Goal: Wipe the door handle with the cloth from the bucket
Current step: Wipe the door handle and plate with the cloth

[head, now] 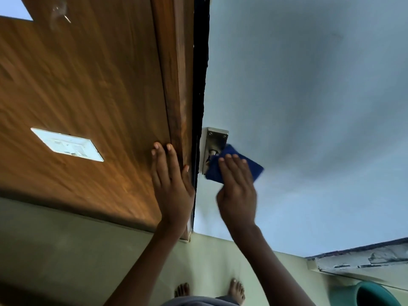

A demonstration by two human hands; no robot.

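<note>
A silver metal door handle plate (213, 140) is fixed to the pale blue door (298, 107), close to its left edge. My right hand (237, 191) presses a folded dark blue cloth (254, 167) flat against the lower part of the handle, hiding the lever. My left hand (171, 182) lies flat with fingers apart on the brown wooden panel (88, 96), its fingertips at the frame edge. It holds nothing.
A white switch plate (66, 144) sits on the wooden panel to the left. A green bucket (373, 294) stands on the pale floor at the bottom right, below a chipped ledge (364, 259). My bare feet (236, 290) are at the bottom centre.
</note>
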